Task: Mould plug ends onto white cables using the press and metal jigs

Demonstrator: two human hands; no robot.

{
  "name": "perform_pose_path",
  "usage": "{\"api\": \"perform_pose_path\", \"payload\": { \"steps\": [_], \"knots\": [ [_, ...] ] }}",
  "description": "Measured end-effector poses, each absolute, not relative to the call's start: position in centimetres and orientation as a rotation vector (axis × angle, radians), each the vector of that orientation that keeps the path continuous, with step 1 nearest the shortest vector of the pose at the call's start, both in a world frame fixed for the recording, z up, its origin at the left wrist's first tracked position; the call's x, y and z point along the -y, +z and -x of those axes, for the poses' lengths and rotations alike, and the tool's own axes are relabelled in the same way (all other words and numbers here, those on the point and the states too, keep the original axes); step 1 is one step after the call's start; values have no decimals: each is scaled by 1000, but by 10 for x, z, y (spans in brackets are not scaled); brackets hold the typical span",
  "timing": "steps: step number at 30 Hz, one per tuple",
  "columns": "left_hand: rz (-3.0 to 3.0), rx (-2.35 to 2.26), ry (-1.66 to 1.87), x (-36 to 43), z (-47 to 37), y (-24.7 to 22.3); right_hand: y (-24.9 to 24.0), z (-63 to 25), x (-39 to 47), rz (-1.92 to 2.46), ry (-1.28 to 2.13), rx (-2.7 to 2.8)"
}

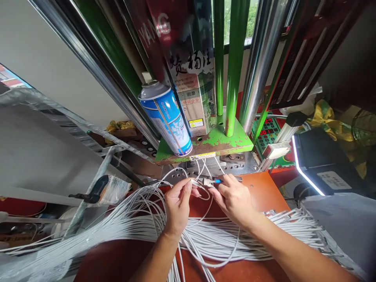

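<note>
My left hand pinches a white cable near its end, thumb against fingertips. To its right, my right hand is closed around a small tool with a pale metal tip and a blue part; its exact kind is hard to make out. The tip of this tool points left, close to the left fingers. A loop of cable hangs between the hands. Beneath both wrists lies a thick bundle of white cables, with metal connector ends at the right.
Ahead stands a press with green rods and a green plate. A blue spray can stands on the plate. A control panel with red digits is behind right, near a lit lamp. The brown table lies below; a metal rack is left.
</note>
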State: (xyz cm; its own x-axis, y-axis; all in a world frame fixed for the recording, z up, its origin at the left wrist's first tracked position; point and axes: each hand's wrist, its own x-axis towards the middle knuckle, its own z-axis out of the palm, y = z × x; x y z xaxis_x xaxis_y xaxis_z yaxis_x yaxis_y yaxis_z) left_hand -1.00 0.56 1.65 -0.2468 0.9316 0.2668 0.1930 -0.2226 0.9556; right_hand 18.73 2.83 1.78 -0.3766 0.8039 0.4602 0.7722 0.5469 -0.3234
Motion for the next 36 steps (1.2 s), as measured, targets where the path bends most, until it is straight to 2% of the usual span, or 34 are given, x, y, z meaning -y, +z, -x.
{"api": "perform_pose_path", "payload": {
  "steps": [15, 26, 36],
  "knots": [
    [-1430, -1453, 1516, -5, 11, 10, 8, -180, -30, 1198, -64, 2229],
    [-1309, -1383, 1544, -6, 7, 8, 5, -179, -21, 1260, 226, 2290],
    [-1416, -1442, 1506, -4, 6, 17, 16, -185, -30, 1217, -7, 2249]
  ]
}}
